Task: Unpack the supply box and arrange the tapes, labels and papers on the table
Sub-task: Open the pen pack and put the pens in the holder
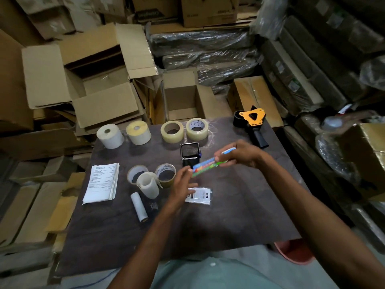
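The dark table (239, 222) carries all items. At 9 o'clock lies the paper stack (102, 183). At 11 o'clock stand two label rolls (110, 136); at 12 o'clock, two clear tape rolls (172, 131); at 1 o'clock, the tape dispenser (253, 124). Near centre, the right hand (242, 153) pinches one end of a colourful flat packet (208, 166) between thumb and curled fingers, above the table. The left hand (181, 183), fingers loosely extended, touches the packet's other end. A small plastic pouch (199, 196) lies at 6 o'clock of the packet.
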`<action>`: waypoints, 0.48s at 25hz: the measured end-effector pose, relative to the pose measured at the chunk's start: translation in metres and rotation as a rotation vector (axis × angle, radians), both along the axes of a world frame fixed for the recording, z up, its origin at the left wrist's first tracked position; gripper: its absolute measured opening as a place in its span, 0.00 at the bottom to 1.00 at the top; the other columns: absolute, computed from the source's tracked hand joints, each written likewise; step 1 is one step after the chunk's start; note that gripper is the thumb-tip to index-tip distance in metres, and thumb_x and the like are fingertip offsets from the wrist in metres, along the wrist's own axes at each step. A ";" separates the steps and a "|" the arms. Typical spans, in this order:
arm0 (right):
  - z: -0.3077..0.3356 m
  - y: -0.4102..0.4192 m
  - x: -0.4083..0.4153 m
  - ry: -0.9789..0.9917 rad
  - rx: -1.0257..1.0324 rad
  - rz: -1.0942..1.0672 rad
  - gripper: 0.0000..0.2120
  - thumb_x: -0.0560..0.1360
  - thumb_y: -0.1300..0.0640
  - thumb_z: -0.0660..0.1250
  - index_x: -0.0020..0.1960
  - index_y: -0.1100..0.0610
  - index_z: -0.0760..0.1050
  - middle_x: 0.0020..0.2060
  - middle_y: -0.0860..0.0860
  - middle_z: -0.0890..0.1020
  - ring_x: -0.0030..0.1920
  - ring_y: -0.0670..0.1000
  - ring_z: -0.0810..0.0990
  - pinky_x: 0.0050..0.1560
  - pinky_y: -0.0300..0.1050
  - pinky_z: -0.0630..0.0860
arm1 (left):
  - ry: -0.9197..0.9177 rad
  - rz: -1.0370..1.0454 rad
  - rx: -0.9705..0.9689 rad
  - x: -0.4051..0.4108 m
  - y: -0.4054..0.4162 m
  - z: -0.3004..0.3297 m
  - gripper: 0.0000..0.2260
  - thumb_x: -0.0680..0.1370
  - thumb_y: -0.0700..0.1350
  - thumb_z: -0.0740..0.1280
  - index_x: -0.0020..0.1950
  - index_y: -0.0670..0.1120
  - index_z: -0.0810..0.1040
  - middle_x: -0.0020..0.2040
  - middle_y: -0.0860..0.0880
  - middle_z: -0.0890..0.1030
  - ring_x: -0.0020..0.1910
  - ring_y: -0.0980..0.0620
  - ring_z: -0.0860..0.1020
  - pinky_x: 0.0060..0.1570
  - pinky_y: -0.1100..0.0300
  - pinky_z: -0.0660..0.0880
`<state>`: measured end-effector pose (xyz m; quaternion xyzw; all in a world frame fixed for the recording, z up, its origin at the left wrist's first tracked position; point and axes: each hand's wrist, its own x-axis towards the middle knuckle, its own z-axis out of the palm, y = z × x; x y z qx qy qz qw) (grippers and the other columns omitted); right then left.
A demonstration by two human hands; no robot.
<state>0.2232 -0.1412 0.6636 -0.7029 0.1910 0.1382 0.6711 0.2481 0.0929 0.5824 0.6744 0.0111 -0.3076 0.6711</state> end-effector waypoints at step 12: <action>-0.019 0.036 0.085 -0.115 -0.637 -0.125 0.06 0.67 0.65 0.79 0.43 0.59 0.85 0.38 0.57 0.86 0.36 0.51 0.86 0.37 0.41 0.84 | 0.190 -0.085 0.043 0.016 0.017 -0.044 0.13 0.81 0.51 0.66 0.62 0.46 0.76 0.57 0.41 0.82 0.50 0.45 0.83 0.45 0.54 0.80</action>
